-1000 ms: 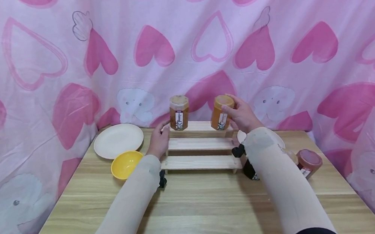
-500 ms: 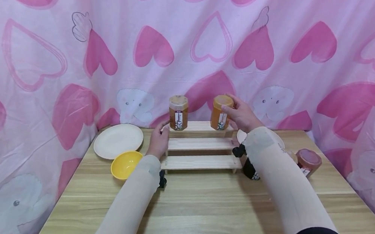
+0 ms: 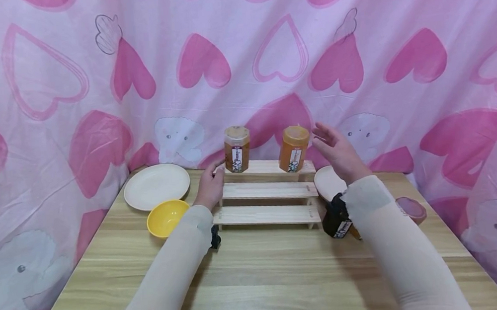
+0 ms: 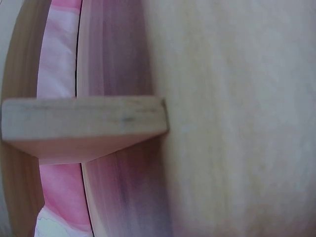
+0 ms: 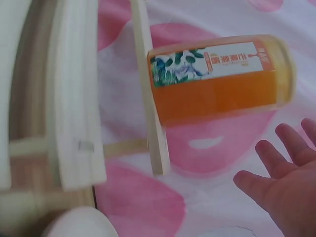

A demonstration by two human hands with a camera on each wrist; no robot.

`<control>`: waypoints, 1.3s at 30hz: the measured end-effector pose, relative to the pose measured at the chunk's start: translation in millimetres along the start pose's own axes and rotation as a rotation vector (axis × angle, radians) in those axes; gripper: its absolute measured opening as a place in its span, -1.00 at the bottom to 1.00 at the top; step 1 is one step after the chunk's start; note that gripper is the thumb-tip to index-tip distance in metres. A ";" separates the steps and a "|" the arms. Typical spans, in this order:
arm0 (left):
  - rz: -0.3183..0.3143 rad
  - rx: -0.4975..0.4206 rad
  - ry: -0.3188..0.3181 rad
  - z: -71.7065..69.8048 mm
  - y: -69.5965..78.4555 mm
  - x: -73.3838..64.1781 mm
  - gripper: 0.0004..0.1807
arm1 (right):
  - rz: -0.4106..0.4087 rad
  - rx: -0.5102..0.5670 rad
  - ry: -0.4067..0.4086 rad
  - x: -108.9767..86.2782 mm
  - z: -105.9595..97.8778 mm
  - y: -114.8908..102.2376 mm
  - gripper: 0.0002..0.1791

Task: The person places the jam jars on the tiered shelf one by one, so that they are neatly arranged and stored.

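My left hand [image 3: 209, 187] grips the left end of the three-tier wooden shelf [image 3: 272, 214], close to its top board; part of its fingers is hidden. The left wrist view shows only the shelf's wood [image 4: 84, 118] up close. On the top board stand two jars with white labels: a brown one [image 3: 237, 149] at the left and an orange one [image 3: 294, 149] at the right. My right hand [image 3: 341, 153], fingers spread and holding nothing, is just right of the orange jar. The right wrist view shows a gap between the fingers [image 5: 269, 158] and that jar [image 5: 217, 98].
A cream plate [image 3: 157, 186] and a yellow bowl [image 3: 168, 219] sit left of the shelf. At its right are a white dish [image 3: 328, 183], a dark jar [image 3: 337, 221] and a reddish jar [image 3: 412, 209] partly behind my right sleeve. A pink heart-print curtain [image 3: 238, 51] hangs behind the table.
My right hand has let go of the orange jar and moved to the right, opening its fingers. The jar stays on the top board. My left hand has not moved.
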State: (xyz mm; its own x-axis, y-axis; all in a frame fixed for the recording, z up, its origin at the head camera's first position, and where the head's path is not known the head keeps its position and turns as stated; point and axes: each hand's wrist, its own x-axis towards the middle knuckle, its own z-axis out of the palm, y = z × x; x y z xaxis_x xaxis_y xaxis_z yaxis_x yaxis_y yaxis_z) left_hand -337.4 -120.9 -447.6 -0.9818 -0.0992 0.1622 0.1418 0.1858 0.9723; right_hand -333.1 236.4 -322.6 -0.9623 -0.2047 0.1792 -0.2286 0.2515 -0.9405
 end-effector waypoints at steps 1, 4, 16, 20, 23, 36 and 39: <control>0.001 0.005 0.000 0.1 0.1 -0.1 -0.54 | -0.007 -0.014 0.000 -4.4 -2.4 -0.1 -0.18; 0.000 0.008 -0.002 0.1 0.4 0.1 -0.54 | -0.025 -0.039 -0.009 -19.0 -9.3 0.5 -0.19; -0.040 0.020 -0.016 -2.2 0.5 -2.1 -0.52 | 0.042 -0.098 0.008 -77.9 -30.3 2.1 -0.21; -0.040 0.016 -0.017 -2.2 -0.4 -1.2 -0.51 | 0.000 -0.096 0.037 -91.0 -35.9 10.7 -0.24; -0.037 0.019 -0.022 -2.0 -0.6 -0.1 -0.51 | -0.008 -0.120 0.053 -100.4 -38.4 14.7 -0.25; -0.031 0.008 -0.008 -0.6 0.4 -1.1 -0.54 | 0.046 -0.186 0.080 -134.2 -36.5 28.0 -0.23; -0.041 0.005 -0.009 -0.2 0.2 -0.9 -0.53 | 0.054 -0.184 0.086 -140.3 -34.2 31.3 -0.24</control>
State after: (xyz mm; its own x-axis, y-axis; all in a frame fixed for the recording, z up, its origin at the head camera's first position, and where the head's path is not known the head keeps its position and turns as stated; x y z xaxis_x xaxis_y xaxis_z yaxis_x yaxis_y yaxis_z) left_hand -336.4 -121.1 -447.6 -0.9879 -0.0980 0.1204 0.1006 0.1868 0.9772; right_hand -210.3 305.4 -367.2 -0.9811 -0.1065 0.1617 -0.1921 0.4301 -0.8821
